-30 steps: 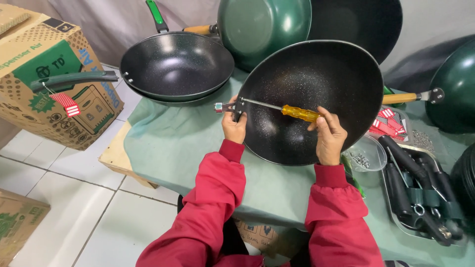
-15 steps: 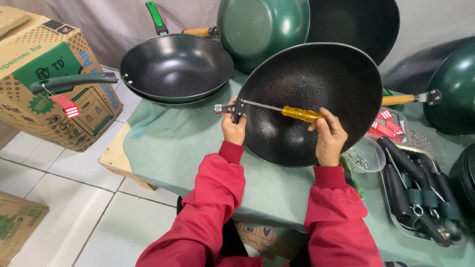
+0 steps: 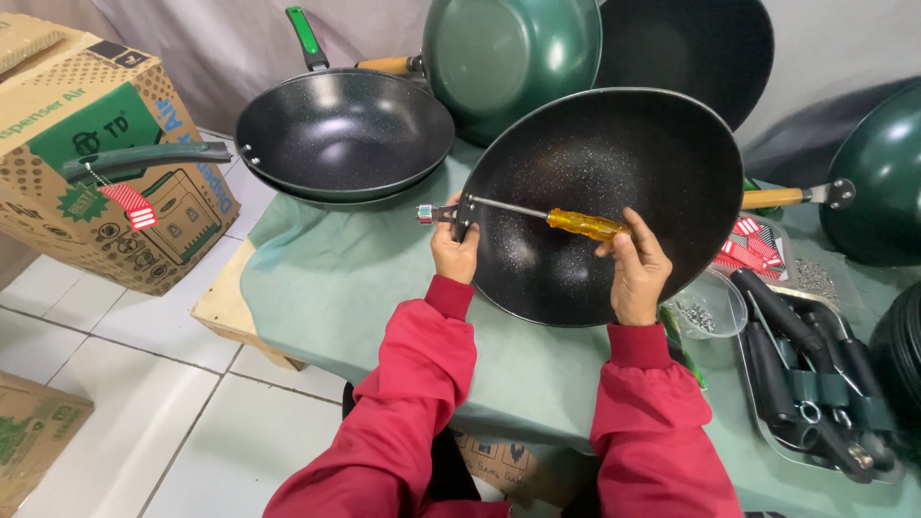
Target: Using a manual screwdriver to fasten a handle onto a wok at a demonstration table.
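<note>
hands [image 3: 456, 251] [image 3: 635, 269], one screwdriver [image 3: 585, 224], one wok [image 3: 614, 182].

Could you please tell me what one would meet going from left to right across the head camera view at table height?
Cardboard box → left hand → screwdriver's yellow handle → right hand → clear plastic bowl → tray of black handles.

Big brown cardboard box [image 3: 91, 153] at upper left on the floor, green and white printed panels. Red-and-white striped hang tag [image 3: 128, 205] dangling in front of it. Second brown box [image 3: 34, 432] at lower left corner, green print. Red-and-white tags [image 3: 753, 247] piled at right on the desk [image 3: 336, 278]. Printed carton [image 3: 494, 460] under the desk.
</note>
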